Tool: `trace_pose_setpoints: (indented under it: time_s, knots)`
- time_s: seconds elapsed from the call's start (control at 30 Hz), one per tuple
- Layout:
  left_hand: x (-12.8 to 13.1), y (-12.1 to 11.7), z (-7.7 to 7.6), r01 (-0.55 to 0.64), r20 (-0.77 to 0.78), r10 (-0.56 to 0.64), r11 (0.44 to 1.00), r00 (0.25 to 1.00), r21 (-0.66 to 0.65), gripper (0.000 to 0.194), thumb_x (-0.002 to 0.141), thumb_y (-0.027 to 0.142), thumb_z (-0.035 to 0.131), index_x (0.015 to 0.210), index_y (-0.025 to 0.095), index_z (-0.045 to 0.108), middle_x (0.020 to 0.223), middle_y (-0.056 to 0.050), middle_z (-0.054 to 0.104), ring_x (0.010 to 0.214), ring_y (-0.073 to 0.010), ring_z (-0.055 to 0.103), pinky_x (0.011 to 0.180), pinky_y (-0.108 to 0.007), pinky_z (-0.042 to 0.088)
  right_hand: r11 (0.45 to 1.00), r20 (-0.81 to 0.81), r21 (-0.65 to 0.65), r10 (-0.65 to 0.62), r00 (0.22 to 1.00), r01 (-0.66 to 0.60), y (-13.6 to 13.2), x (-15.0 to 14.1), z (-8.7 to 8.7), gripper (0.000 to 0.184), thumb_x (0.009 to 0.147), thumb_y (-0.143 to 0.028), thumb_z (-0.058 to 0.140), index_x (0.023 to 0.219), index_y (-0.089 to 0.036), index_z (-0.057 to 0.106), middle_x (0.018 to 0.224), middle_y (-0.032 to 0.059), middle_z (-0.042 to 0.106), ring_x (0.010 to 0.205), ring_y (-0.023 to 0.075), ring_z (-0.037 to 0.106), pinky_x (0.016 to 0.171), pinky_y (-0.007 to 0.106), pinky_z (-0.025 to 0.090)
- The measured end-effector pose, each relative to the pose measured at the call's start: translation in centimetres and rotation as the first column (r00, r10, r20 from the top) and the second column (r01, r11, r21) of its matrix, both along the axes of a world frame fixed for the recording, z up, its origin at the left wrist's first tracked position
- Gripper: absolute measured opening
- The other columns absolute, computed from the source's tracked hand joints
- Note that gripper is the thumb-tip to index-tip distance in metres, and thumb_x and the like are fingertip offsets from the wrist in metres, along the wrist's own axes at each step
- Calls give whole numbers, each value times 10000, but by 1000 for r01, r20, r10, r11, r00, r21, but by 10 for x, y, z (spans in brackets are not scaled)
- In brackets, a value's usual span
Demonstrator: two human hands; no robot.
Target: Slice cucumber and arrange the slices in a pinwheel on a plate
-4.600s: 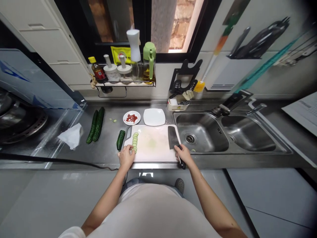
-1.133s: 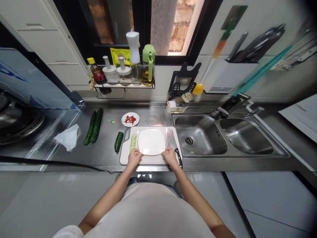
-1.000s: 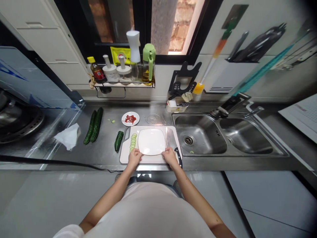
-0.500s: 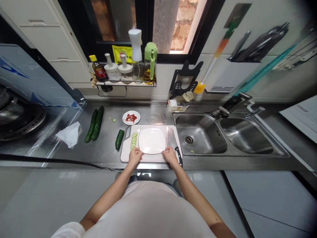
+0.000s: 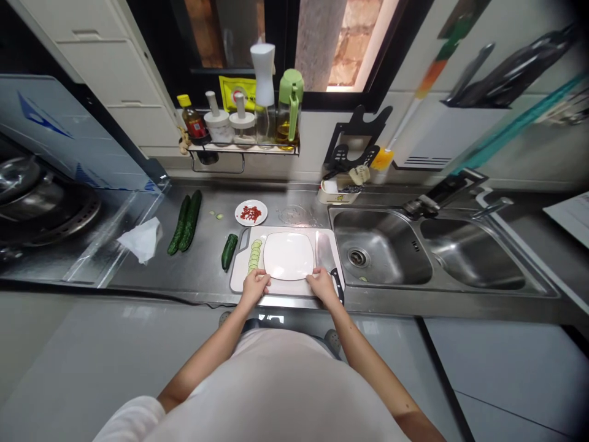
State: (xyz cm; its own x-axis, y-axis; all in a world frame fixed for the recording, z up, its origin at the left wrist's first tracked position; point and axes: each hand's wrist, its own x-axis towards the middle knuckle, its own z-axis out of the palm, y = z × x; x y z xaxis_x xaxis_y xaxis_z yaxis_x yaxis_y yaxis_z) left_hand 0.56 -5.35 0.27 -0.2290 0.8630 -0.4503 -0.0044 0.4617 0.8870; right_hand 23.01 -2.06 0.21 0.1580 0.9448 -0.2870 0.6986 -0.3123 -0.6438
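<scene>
A square white plate (image 5: 288, 255) rests on the white cutting board (image 5: 239, 279) at the counter's front. My left hand (image 5: 256, 286) grips the plate's near left corner and my right hand (image 5: 321, 286) grips its near right corner. A row of cucumber slices (image 5: 254, 255) lies on the board just left of the plate. A cleaver (image 5: 326, 255) with a black handle lies on the board's right side, beside my right hand. A short cucumber piece (image 5: 229, 251) sits on the steel counter left of the board.
Two whole cucumbers (image 5: 184, 213) and a crumpled tissue (image 5: 143, 238) lie to the left. A small dish of chopped red chili (image 5: 251, 212) sits behind the board. A double sink (image 5: 381, 253) is at right, a stove pan (image 5: 41, 205) far left, and a condiment shelf (image 5: 243, 144) on the wall.
Since 4.6 s ago the white plate has come from behind the board onto it, and my right hand has left the cleaver handle. In the last second only the view has shifted.
</scene>
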Motion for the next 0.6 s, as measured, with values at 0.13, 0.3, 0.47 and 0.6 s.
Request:
trace_pose_setpoints:
  time_s: [0.13,0.3,0.47,0.6]
  knots:
    - [-16,-8,0,55,-236,-41,997,971,52,259,728,393,630,865,184,564,538,58,560,440,-93,495,494,-204,357,998,69,61,23,997,-27,-3,4,17,410,789,-340,519,1144,-135,528,679,12,588,705,206,578,656,273,381]
    - [-45,-14,5,120,-605,-74,992,793,36,155,785,351,591,850,212,570,611,44,582,600,-136,565,617,-234,378,988,-9,149,29,1000,-28,-9,4,29,437,810,-370,455,1176,-140,518,590,-22,555,607,205,556,596,273,351]
    - [-53,-15,9,162,-776,-159,984,610,-75,237,824,385,576,986,212,580,801,-16,653,789,-200,616,689,-277,376,973,-61,228,53,997,-38,-13,0,28,409,801,-399,441,1101,-149,562,530,-44,491,551,187,515,572,270,332]
    - [-47,-11,9,159,-837,-181,981,517,-114,295,842,431,561,1025,202,586,942,-63,660,912,-247,614,806,-346,382,969,-84,242,79,993,-57,-17,-4,28,399,802,-413,438,1070,-155,581,538,-46,483,538,171,493,557,263,315]
